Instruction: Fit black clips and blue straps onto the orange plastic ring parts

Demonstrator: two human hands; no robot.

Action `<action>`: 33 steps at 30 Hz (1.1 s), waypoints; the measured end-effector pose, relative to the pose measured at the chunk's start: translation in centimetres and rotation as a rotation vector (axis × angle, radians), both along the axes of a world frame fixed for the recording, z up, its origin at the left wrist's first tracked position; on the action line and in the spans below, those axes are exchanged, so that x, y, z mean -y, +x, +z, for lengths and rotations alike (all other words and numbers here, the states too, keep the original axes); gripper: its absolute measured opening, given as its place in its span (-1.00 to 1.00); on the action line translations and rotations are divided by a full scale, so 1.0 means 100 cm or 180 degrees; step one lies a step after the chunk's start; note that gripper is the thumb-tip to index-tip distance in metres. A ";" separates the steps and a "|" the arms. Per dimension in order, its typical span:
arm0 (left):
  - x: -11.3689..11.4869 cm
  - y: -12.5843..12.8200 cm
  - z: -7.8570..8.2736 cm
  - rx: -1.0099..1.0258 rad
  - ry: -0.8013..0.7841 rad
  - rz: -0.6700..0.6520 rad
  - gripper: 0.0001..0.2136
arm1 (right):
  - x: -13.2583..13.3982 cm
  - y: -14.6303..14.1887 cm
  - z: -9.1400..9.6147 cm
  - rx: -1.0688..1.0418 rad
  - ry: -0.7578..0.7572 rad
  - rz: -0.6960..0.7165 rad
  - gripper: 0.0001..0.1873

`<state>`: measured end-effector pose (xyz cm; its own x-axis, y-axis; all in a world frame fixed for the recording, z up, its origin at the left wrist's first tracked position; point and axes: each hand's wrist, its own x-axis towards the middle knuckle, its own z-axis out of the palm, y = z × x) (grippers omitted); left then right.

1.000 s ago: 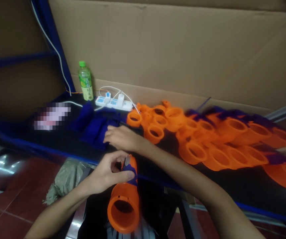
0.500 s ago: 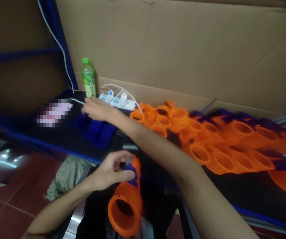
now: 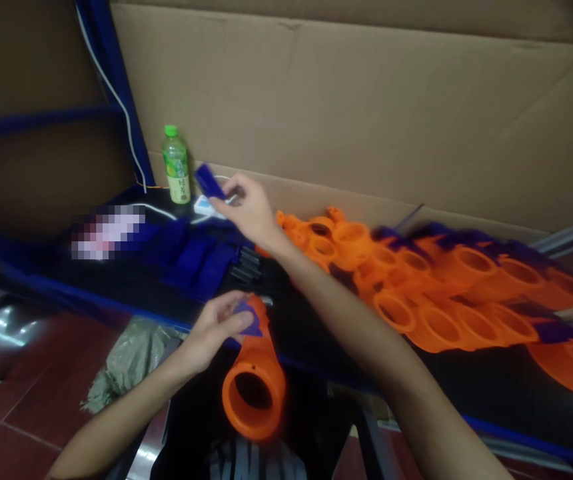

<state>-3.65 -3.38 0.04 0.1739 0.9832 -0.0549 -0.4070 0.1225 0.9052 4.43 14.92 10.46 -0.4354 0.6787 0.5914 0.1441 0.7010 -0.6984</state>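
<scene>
The orange tube (image 3: 254, 383) sits in front of the desk (image 3: 476, 380) edge, its wide mouth facing the camera. The left hand (image 3: 216, 330) pinches its narrow top end, thumb on a small purple tab (image 3: 250, 321) there. Farther back, the right hand (image 3: 246, 207) is raised over the desk, pinching a blue piece (image 3: 209, 181) between thumb and fingertips. More blue pieces (image 3: 196, 257) lie below it, a heap of orange tubes (image 3: 441, 293) lies to the right, and a green bottle (image 3: 176, 165) stands behind.
</scene>
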 end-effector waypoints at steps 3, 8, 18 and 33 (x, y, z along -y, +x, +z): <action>-0.005 0.000 0.000 0.0221 -0.0159 0.0230 -0.57 | 0.023 0.043 0.002 -0.0673 -0.0827 0.0135 -0.70; -0.010 0.003 0.006 0.0552 0.0004 0.0530 -0.65 | 0.080 0.107 -0.002 -0.0644 -0.1581 0.0506 -0.25; -0.008 0.010 0.008 0.0630 0.0110 0.0743 -0.67 | 0.144 0.145 -0.032 -0.0068 -0.1635 0.0260 -0.29; -0.008 0.014 0.007 0.0434 0.0155 0.1018 -0.64 | 0.152 0.148 -0.042 0.0299 -0.1357 -0.0770 -0.60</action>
<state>-2.20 -2.60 0.75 -0.1408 0.9900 -0.0039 -0.5353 -0.0728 0.8415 19.27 -0.23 6.27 -0.2736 0.9397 0.2051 0.3433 0.2946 -0.8918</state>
